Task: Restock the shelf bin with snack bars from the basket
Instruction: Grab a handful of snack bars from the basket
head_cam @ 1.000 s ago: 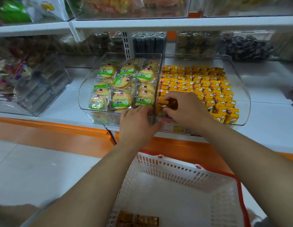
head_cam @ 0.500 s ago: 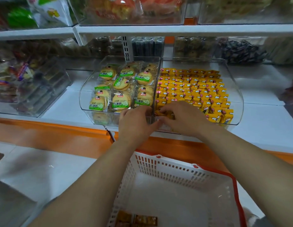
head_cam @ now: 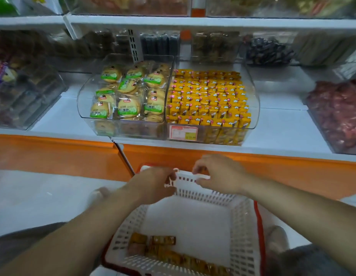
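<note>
While hovering over the far rim of the basket (head_cam: 242,236), can't call either grip: left hand (head_cam: 153,185) curled against the rim, right hand (head_cam: 219,176) pinched just above it, both too blurred to say whether holding anything. Judging mostly done: shelf bin (head_cam: 255,100) packed with rows of yellow snack bars (head_cam: 207,96). Left to move: a few loose bars (head_cam: 163,240) along the basket's near wall. Red-and-yellow price tag (head_cam: 184,133) on bin front, unreadable. Green labels on neighbouring biscuit packs (head_cam: 129,106), print illegible.

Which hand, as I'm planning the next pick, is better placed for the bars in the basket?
Probably left: the left hand hangs nearer the bars, piled thickest at the near-left of the basket.
</note>
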Demonstrator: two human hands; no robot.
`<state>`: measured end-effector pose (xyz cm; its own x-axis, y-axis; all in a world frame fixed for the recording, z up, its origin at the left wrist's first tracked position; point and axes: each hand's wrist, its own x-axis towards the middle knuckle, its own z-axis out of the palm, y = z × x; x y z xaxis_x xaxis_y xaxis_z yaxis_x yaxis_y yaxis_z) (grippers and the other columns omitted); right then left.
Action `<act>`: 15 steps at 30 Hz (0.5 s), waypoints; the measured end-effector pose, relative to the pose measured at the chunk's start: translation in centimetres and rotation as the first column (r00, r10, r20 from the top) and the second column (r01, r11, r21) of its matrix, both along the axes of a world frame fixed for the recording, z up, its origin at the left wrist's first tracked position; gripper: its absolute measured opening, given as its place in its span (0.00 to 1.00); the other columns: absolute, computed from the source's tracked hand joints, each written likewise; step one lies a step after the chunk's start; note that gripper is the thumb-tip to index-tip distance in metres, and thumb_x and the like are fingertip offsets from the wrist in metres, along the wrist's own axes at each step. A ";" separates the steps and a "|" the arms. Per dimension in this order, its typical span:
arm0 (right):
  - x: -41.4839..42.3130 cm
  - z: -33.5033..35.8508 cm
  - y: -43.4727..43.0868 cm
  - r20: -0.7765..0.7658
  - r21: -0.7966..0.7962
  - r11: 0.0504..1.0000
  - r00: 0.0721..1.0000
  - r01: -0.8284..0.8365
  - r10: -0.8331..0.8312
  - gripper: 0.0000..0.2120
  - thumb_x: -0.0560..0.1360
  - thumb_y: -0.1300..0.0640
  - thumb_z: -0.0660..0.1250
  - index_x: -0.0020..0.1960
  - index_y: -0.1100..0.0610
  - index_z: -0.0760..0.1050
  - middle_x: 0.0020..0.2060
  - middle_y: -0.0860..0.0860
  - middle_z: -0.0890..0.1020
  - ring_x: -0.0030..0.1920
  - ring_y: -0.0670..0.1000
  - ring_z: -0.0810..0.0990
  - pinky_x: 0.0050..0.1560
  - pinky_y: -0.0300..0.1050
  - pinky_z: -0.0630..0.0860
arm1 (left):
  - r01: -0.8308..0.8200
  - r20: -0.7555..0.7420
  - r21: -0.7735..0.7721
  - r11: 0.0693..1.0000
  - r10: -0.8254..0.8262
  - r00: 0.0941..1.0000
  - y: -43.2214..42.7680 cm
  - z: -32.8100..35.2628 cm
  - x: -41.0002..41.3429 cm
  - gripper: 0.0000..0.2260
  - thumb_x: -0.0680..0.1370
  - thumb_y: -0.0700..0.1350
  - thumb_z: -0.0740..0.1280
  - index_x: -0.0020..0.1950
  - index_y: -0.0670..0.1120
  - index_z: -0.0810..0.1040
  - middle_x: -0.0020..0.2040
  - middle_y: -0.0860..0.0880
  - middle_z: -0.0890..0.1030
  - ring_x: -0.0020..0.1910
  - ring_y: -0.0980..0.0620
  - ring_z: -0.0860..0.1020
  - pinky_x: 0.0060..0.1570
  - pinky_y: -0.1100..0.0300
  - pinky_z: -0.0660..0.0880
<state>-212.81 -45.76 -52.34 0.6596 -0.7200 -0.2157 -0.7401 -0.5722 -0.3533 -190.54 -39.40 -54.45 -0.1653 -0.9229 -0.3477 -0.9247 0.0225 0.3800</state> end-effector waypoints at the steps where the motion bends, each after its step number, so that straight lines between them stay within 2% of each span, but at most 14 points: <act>1: -0.3 -1.9 0.4 -0.058 0.078 0.997 0.998 0.011 -0.006 0.14 0.74 0.46 0.71 0.58 0.45 0.78 0.56 0.45 0.79 0.56 0.49 0.77 0.51 0.46 0.75 | 0.002 0.022 0.083 0.997 -0.004 1.000 0.2 -1.6 0.0 0.13 0.79 0.54 0.71 0.61 0.54 0.77 0.60 0.55 0.80 0.53 0.56 0.77 0.57 0.58 0.78; 4: -0.8 -8.3 1.3 -0.153 0.255 0.964 0.988 0.070 -0.031 0.15 0.75 0.48 0.71 0.60 0.50 0.78 0.61 0.48 0.79 0.58 0.52 0.78 0.57 0.47 0.76 | -0.071 0.055 0.213 0.974 0.061 0.997 0.6 -6.9 -0.1 0.14 0.79 0.55 0.70 0.62 0.53 0.76 0.64 0.51 0.77 0.57 0.51 0.75 0.64 0.53 0.75; 8: -1.2 -16.6 2.8 -0.206 0.391 0.903 0.973 0.179 -0.104 0.15 0.75 0.48 0.72 0.59 0.50 0.78 0.55 0.48 0.79 0.51 0.49 0.77 0.48 0.43 0.73 | -0.085 0.142 0.335 0.938 0.039 0.989 2.2 -13.9 -0.3 0.20 0.79 0.56 0.69 0.69 0.50 0.73 0.66 0.48 0.77 0.63 0.47 0.76 0.64 0.50 0.75; 10: -1.3 -20.8 4.2 -0.225 0.476 0.853 0.968 0.212 -0.115 0.15 0.76 0.46 0.71 0.59 0.50 0.77 0.54 0.48 0.79 0.49 0.48 0.76 0.47 0.42 0.72 | -0.072 0.176 0.384 0.920 0.004 0.984 3.3 -17.1 0.0 0.24 0.78 0.57 0.70 0.71 0.51 0.71 0.67 0.48 0.76 0.65 0.46 0.75 0.64 0.48 0.75; 12: -1.2 -24.5 5.8 -0.245 0.560 0.795 0.963 0.236 -0.113 0.18 0.76 0.43 0.71 0.62 0.51 0.76 0.55 0.49 0.79 0.50 0.49 0.76 0.50 0.43 0.73 | -0.063 0.184 0.412 0.909 -0.015 0.983 4.2 -19.8 0.6 0.28 0.76 0.60 0.71 0.74 0.53 0.69 0.69 0.48 0.75 0.67 0.45 0.74 0.65 0.46 0.74; 15: -1.1 -28.3 8.2 -0.287 0.685 0.671 0.952 0.284 -0.109 0.26 0.72 0.37 0.71 0.65 0.49 0.74 0.57 0.49 0.78 0.54 0.51 0.77 0.58 0.48 0.75 | -0.042 0.127 0.500 0.865 -0.026 0.991 5.0 -23.1 1.1 0.34 0.74 0.65 0.71 0.76 0.55 0.66 0.72 0.49 0.73 0.67 0.46 0.74 0.65 0.48 0.73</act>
<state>-213.95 -37.55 -80.66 0.3982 -0.3964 -0.8272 -0.9082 -0.0439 -0.4162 -189.48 -34.38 -77.57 -0.0827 -0.6201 -0.7801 -0.9647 -0.1468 0.2189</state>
